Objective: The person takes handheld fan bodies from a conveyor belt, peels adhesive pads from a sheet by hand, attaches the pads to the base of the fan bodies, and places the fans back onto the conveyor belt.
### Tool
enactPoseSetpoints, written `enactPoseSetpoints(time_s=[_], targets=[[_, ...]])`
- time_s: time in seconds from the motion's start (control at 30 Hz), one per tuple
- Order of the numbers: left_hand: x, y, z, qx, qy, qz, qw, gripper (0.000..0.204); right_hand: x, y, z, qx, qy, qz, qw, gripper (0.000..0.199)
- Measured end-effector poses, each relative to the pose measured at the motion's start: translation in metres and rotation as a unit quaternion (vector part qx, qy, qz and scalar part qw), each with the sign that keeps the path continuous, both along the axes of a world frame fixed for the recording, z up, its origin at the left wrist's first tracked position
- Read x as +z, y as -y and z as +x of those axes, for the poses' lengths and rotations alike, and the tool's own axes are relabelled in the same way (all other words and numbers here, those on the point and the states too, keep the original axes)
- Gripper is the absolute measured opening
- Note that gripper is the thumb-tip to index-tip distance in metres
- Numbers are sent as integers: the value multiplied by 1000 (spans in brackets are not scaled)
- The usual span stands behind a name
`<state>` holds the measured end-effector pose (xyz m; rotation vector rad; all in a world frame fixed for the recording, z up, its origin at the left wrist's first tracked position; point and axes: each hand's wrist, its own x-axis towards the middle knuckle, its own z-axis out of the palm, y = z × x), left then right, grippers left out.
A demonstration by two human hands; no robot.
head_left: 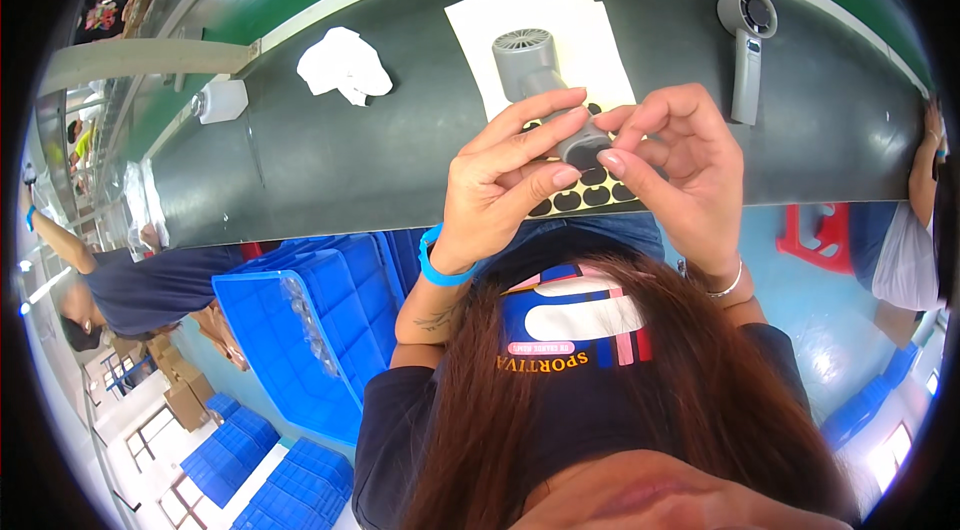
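My left hand (505,180) and right hand (672,162) both pinched on the grey handheld fan (545,80), fingertips clamped at its handle base, over the sticker sheet (590,192) at the conveyor belt's (330,160) near edge, second fan (748,50) near the far edge.

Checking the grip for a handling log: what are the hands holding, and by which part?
Both hands, left hand and right hand, hold the small grey plastic handheld fan by the lower end of its handle, fingertips pinching there; its round grilled head points away.

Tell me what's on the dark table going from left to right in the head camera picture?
White device → crumpled white cloth → grey handheld fan held in both hands, over a sticker sheet → second grey fan lying alone.
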<state>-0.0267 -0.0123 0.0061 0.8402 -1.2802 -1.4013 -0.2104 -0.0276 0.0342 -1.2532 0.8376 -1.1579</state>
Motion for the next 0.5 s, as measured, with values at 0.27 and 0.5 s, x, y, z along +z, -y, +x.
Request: enactPoseSetpoints(time_s=[0.27,0.5], targets=[[1,1,-3,3,-2,-1,1000,36,0,0,0,-7,-5,-6,1000,26],[2,-1,-5,13,11,-8,1000,34,0,-2,-1,-14,-10,-10,1000,25]])
